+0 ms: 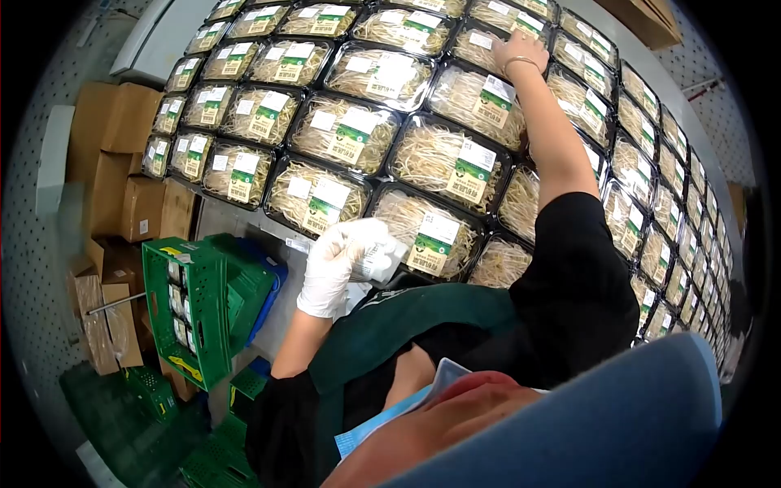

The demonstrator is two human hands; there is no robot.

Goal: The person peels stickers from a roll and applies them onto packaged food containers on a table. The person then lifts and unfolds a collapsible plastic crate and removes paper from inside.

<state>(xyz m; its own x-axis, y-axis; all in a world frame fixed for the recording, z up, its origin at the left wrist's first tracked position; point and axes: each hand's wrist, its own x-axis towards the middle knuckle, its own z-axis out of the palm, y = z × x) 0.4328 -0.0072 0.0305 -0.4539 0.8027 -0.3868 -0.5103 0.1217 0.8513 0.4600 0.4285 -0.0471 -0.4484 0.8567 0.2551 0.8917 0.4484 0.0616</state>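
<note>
My left hand [329,268], in a white glove, is closed on a white label roll [381,259] at the near edge of the table. Its fingers partly cover the roll. Just beside it lies a clear-lidded pack of bean sprouts [399,215] with a green, white and yellow label. My bare right hand [523,54] reaches far across the rows. Its fingers are apart and rest on another sprout pack [473,47], close to a small white sticker [480,39] on the lid. Some packs carry a second small white sticker, such as the pack [321,122] further left.
Rows of sprout packs cover the table [244,218]. At lower left, a green crate [207,325] with packs inside stands near more green crates [150,390]. Cardboard boxes [122,163] are stacked at the left. Another cardboard box [647,20] sits at the top right.
</note>
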